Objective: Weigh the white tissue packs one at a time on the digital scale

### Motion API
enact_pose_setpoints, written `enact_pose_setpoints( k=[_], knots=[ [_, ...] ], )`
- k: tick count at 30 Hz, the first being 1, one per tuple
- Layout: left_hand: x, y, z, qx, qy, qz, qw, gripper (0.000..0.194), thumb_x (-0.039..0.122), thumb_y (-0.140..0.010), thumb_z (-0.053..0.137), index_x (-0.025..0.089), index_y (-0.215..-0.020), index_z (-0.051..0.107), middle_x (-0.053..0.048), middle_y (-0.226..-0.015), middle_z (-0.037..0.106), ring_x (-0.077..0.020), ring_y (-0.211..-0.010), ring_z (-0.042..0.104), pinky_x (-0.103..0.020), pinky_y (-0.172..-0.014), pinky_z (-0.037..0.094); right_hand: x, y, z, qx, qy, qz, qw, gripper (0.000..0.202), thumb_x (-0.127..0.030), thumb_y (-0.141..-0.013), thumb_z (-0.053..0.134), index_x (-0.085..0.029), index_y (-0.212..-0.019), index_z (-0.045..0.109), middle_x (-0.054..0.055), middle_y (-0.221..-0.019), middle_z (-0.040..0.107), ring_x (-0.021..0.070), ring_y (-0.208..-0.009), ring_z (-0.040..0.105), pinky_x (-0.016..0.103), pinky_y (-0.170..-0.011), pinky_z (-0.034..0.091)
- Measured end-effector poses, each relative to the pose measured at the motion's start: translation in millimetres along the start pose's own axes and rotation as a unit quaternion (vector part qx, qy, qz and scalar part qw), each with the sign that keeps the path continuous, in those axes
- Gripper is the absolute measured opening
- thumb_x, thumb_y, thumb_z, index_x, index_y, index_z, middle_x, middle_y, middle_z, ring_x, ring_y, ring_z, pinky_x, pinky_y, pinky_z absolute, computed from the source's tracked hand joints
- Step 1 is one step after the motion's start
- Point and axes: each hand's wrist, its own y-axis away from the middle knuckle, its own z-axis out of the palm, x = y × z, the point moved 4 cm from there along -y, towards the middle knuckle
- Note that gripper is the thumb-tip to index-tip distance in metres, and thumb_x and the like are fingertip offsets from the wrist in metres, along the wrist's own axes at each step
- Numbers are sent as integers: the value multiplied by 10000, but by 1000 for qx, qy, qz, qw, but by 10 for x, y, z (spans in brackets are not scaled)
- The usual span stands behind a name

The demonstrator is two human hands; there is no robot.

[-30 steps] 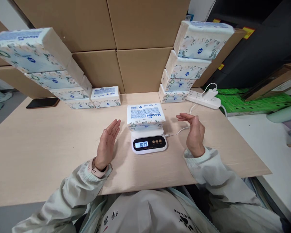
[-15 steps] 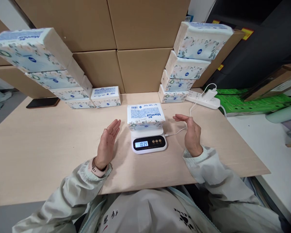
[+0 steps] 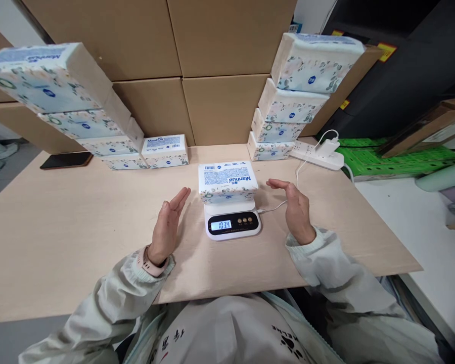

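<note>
A white and blue tissue pack (image 3: 228,177) lies on a white digital scale (image 3: 233,234), whose lit display reads 1034, possibly with a decimal point I cannot make out. My left hand (image 3: 169,222) is raised to the left of the pack, fingers stretched out and holding nothing. On the other side, my right hand (image 3: 296,210) is held up with its fingers extended, also holding nothing. Neither hand touches the pack or the scale. A white cable (image 3: 275,207) runs from the scale's right side, passing behind my right hand.
Tissue packs form a tall left stack (image 3: 79,121) and a right stack (image 3: 288,108). One single pack (image 3: 165,151) sits beside the left stack. A dark phone (image 3: 66,161), a power strip (image 3: 318,155) and cardboard boxes (image 3: 227,108) are along the back.
My right hand has moved slightly left, closer to the pack. My left hand has shifted a little to the right. The pack and the scale reading look the same.
</note>
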Motion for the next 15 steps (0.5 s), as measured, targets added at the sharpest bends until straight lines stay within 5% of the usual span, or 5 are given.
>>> enact_pose_setpoints(
  k=[9,12,15],
  knots=[
    [87,-150,70,-41,-53,-35,997,662,715,-1008,435,235,-1367,717,-43,-1551,580,-283,-1571,383,-485,-1362,153,-121,-16,222,-123,71,14,990,655,-720,-1018,303,-329,-1445,609,63,-1441,685,329,-1383,571,645,-1231,289],
    [215,-221,276,-128,-85,-42,987,665,720,-1012,416,249,-1372,719,-19,-1563,566,-304,-1593,335,-504,-1368,134,-190,-23,313,-175,44,17,983,644,-717,-1011,344,-387,-1541,502,18,-1553,598,337,-1446,518,614,-1245,315],
    [399,-342,591,-204,-110,-26,972,629,716,-994,475,283,-1381,714,8,-1560,568,-317,-1610,290,-522,-1366,151,-216,-108,215,-131,9,14,991,650,-706,-998,415,-381,-1558,478,18,-1589,561,316,-1488,483,541,-1257,353]
  ],
)
